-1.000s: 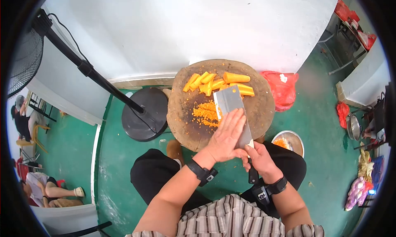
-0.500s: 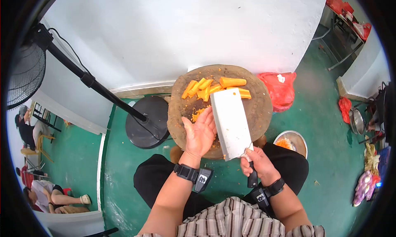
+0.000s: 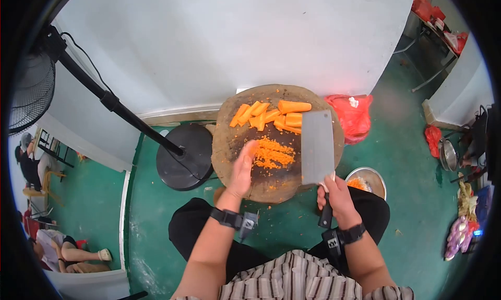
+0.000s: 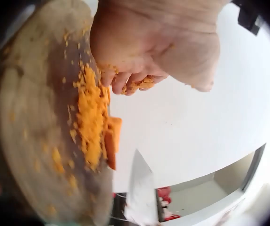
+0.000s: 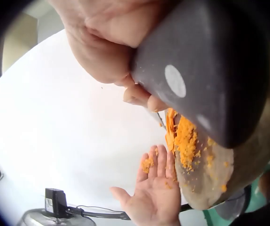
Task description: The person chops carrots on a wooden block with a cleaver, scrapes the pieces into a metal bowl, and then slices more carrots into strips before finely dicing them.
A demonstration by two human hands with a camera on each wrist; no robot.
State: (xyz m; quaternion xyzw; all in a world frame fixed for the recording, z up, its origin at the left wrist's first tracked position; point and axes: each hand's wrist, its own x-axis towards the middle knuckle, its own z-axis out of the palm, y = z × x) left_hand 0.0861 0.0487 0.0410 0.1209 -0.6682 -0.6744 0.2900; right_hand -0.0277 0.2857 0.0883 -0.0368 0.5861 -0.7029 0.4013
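Note:
My right hand (image 3: pixel 340 198) grips the black handle (image 3: pixel 326 214) of a cleaver (image 3: pixel 317 147), its broad blade over the right side of a round wooden block (image 3: pixel 229 159). Minced carrot (image 3: pixel 274 154) lies in a heap mid-block, with cut carrot pieces (image 3: pixel 295 107) behind it. My left hand (image 3: pixel 242 169) is held just left of the heap. In the right wrist view the left hand (image 5: pixel 155 200) shows its palm, fingers extended, carrot bits stuck on them. In the left wrist view the mince (image 4: pixel 91 117) lies beside that hand (image 4: pixel 154 47).
A steel bowl (image 3: pixel 382 181) with orange and white contents stands on the floor near my right knee. A red plastic bag (image 3: pixel 355 123) lies right of the block. A fan's round base (image 3: pixel 180 169) stands left. Another person (image 3: pixel 78 254) is at the far left.
The cleaver has moved right, off the carrot heap, and turned more upright in view. My left hand has come off the blade and moved left, uncovering the mince.

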